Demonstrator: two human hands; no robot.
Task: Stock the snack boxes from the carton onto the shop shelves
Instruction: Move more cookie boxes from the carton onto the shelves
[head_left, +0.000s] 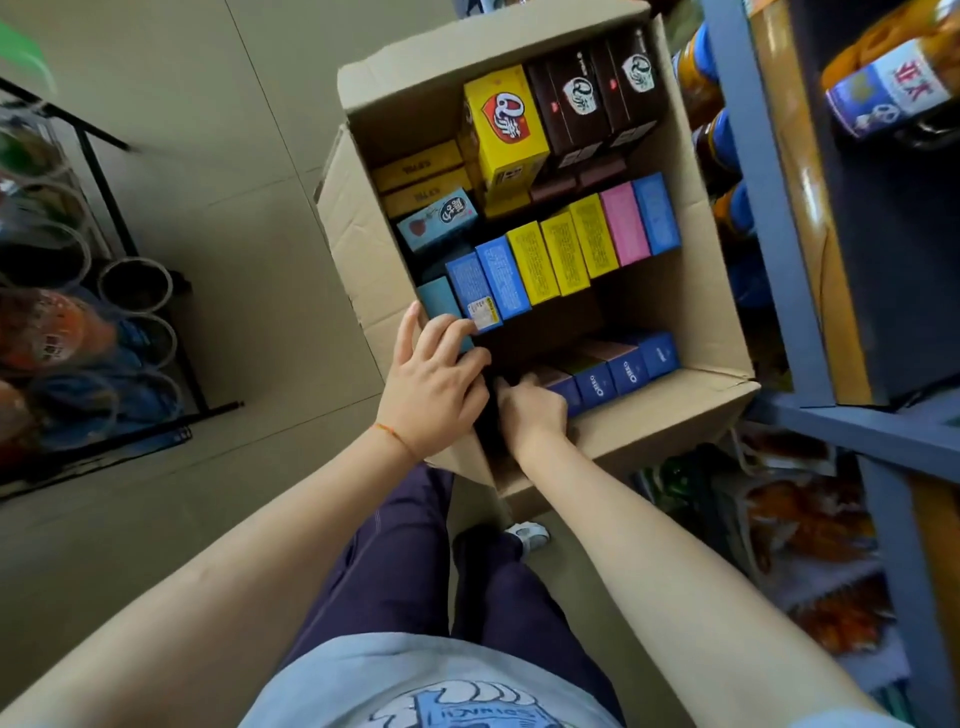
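The setting is a small retail shop, seen in a stocking aisle. On the right stands a blue-grey metal shelving unit with wood-toned shelf boards; its far levels hold orange drink bottles with blue caps and a large labelled bottle lying on its side, and its near, lower level holds orange-printed snack packets. On the left, a black wire display rack carries further goods in ring-shaped holders. Between them, an open brown cardboard carton sits on the pale tiled floor, filled with rows of identical yellow, blue, pink and brown retail snack boxes.
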